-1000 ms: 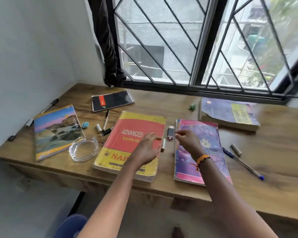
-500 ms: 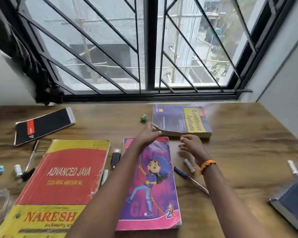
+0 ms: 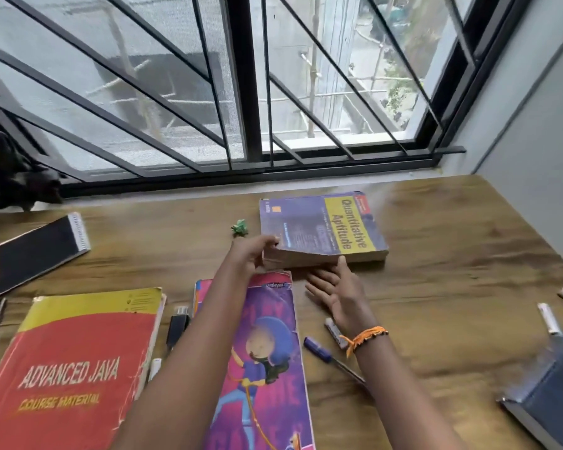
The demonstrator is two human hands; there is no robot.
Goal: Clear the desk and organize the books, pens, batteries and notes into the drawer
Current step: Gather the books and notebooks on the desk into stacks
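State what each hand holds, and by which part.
Left hand grips the Quantitative Aptitude book by its near left corner; right hand lies open, palm up, holding nothing.

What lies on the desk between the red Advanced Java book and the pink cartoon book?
In the head view, a black USB stick and a small white battery lie in that gap.

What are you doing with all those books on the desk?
A person is tidying a wooden desk. Both hands are at the thick purple Quantitative Aptitude book near the window: the left hand grips its near left corner, and the right hand lies open, palm up, at its near edge. The red Advanced Java book, the pink cartoon book, a blue pen and a battery lie loose on the desk.
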